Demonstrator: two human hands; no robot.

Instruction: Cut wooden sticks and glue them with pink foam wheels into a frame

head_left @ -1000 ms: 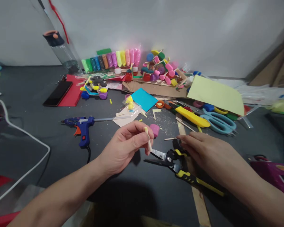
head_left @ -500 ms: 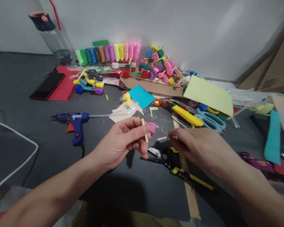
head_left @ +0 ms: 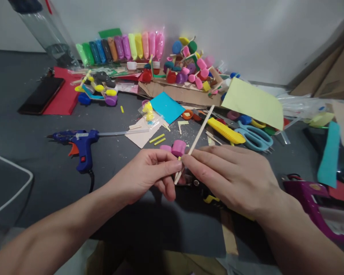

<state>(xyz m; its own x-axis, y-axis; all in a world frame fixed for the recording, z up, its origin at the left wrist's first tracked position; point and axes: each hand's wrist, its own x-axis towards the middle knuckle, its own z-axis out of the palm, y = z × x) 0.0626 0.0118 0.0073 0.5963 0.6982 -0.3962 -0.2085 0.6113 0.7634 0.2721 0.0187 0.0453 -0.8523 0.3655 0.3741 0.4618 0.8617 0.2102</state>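
My left hand (head_left: 149,170) and my right hand (head_left: 232,177) meet fingertip to fingertip over the dark mat. Between them they pinch a long thin wooden stick (head_left: 200,126) that slants up to the right. A short pale stick piece shows at the left fingertips. Just behind the fingers lie two pink clay pieces (head_left: 178,147). Yellow-handled pliers (head_left: 209,198) lie under my right hand, mostly hidden.
A blue glue gun (head_left: 80,143) lies to the left. Behind are a yellow utility knife (head_left: 226,130), blue scissors (head_left: 255,138), blue and yellow paper sheets, clay packets (head_left: 123,47), a clay-and-stick model pile (head_left: 189,68), a toy cart (head_left: 99,91) and a phone (head_left: 41,95). A purple tool (head_left: 315,200) lies at right.
My right hand has picked up the long stick from the mat and brought it to my left hand's fingertips. The view has shifted downward.
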